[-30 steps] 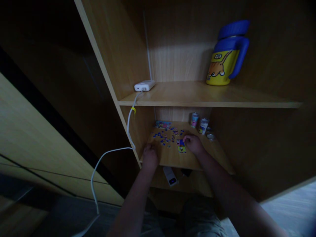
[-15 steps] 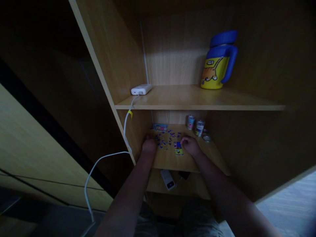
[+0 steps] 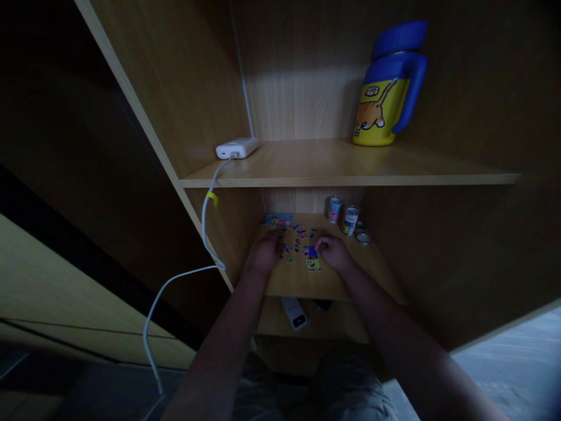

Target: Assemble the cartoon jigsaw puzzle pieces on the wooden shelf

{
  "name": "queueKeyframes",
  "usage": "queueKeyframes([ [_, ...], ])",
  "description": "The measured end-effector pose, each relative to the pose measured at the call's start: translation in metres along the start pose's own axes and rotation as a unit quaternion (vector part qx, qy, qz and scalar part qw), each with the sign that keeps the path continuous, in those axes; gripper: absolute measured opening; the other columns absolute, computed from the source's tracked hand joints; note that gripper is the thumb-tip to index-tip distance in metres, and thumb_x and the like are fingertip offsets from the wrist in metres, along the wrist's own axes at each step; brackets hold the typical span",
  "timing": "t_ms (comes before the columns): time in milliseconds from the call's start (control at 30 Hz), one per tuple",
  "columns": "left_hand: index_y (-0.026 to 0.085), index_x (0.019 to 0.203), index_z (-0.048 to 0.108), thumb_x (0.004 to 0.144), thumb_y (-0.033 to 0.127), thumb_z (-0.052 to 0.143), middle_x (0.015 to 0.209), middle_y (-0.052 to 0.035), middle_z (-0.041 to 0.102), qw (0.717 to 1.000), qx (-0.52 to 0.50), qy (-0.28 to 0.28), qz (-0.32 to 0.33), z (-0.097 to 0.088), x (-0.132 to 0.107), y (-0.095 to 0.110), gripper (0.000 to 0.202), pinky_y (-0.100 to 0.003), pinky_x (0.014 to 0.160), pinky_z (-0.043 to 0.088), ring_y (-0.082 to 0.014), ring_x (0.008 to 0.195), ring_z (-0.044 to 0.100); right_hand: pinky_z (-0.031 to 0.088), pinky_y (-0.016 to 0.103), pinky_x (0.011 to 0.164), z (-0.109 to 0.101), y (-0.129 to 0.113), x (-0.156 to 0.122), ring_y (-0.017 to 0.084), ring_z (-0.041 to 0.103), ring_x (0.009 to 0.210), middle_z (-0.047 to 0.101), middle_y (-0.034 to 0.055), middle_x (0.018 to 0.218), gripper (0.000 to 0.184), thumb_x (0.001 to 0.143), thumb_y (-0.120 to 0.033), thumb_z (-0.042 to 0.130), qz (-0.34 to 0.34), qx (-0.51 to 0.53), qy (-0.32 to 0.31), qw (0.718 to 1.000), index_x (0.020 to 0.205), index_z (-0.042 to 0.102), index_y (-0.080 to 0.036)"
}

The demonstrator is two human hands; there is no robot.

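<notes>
Both my hands rest on a lower wooden shelf strewn with several small blue puzzle pieces. My left hand lies over the left side of the scattered pieces, its fingers curled down onto them. My right hand sits beside a small joined patch of puzzle in yellow and blue, fingertips pinched at its top edge. What either hand holds, if anything, is too dark and small to make out. A finished strip of puzzle lies at the back left.
Two small printed cans and round lids stand at the shelf's back right. On the shelf above are a yellow and blue jug and a white power bank with a hanging white cable. A white device lies on the shelf below.
My left hand has slid forward from the shelf's front edge onto the scattered pieces. My right hand stays by the joined patch. The view has shifted.
</notes>
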State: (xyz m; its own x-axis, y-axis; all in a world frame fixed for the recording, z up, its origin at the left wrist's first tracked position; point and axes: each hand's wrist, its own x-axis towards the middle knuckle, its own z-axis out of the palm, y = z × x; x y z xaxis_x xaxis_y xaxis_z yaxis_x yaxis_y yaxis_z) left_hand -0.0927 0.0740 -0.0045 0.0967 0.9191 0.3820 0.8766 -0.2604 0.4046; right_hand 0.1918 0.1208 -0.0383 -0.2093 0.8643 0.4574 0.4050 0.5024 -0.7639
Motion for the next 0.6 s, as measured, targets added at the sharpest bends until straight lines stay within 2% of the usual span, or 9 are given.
queueKeyframes([
  [133, 0.02, 0.119, 0.081, 0.107, 0.02, 0.06, 0.133, -0.0133, 0.076, 0.994, -0.01, 0.015, 0.107, 0.008, 0.003, -0.001, 0.024, -0.042, 0.118, 0.059, -0.0262, 0.128, 0.071, 0.057, 0.031, 0.08, -0.001, -0.002, -0.001, 0.02, 0.076, 0.08, 0.081, 0.0007, 0.081, 0.031, 0.079, -0.004, 0.057, 0.006, -0.004, -0.009, 1.0, 0.072, 0.078, -0.025],
  [233, 0.021, 0.106, 0.084, 0.104, 0.021, 0.065, 0.127, -0.0136, 0.077, 0.991, 0.012, 0.007, 0.132, 0.012, 0.006, -0.006, 0.019, -0.045, 0.115, 0.06, -0.0283, 0.124, 0.072, 0.055, 0.029, 0.079, 0.0, -0.002, -0.001, 0.019, 0.075, 0.078, 0.081, -0.0004, 0.079, 0.031, 0.076, -0.002, 0.057, 0.022, -0.005, -0.018, 1.0, 0.071, 0.078, -0.025],
  [333, 0.02, 0.104, 0.086, 0.103, 0.019, 0.066, 0.126, -0.015, 0.079, 0.993, 0.034, 0.023, 0.109, 0.014, 0.007, -0.01, 0.02, -0.047, 0.113, 0.061, -0.0302, 0.119, 0.074, 0.054, 0.028, 0.075, 0.0, -0.003, -0.001, 0.019, 0.074, 0.074, 0.08, -0.001, 0.077, 0.029, 0.073, -0.003, 0.058, 0.029, 0.001, -0.028, 0.999, 0.07, 0.077, -0.024],
  [433, 0.02, 0.109, 0.086, 0.104, 0.02, 0.065, 0.13, -0.0152, 0.078, 0.994, 0.046, 0.041, 0.086, 0.014, 0.005, -0.01, 0.021, -0.046, 0.112, 0.061, -0.0308, 0.12, 0.074, 0.053, 0.027, 0.073, 0.0, -0.005, -0.002, 0.018, 0.073, 0.074, 0.08, -0.0008, 0.077, 0.028, 0.072, -0.003, 0.058, 0.027, 0.011, -0.031, 0.999, 0.069, 0.077, -0.024],
  [600, 0.024, 0.11, 0.085, 0.102, 0.028, 0.075, 0.123, -0.0115, 0.078, 0.992, 0.019, 0.023, 0.127, 0.013, 0.003, -0.011, 0.014, -0.046, 0.112, 0.06, -0.0301, 0.121, 0.073, 0.054, 0.027, 0.075, -0.001, -0.006, -0.002, 0.018, 0.074, 0.075, 0.08, -0.0006, 0.077, 0.028, 0.071, -0.004, 0.058, 0.029, 0.02, -0.032, 0.999, 0.068, 0.076, -0.025],
])
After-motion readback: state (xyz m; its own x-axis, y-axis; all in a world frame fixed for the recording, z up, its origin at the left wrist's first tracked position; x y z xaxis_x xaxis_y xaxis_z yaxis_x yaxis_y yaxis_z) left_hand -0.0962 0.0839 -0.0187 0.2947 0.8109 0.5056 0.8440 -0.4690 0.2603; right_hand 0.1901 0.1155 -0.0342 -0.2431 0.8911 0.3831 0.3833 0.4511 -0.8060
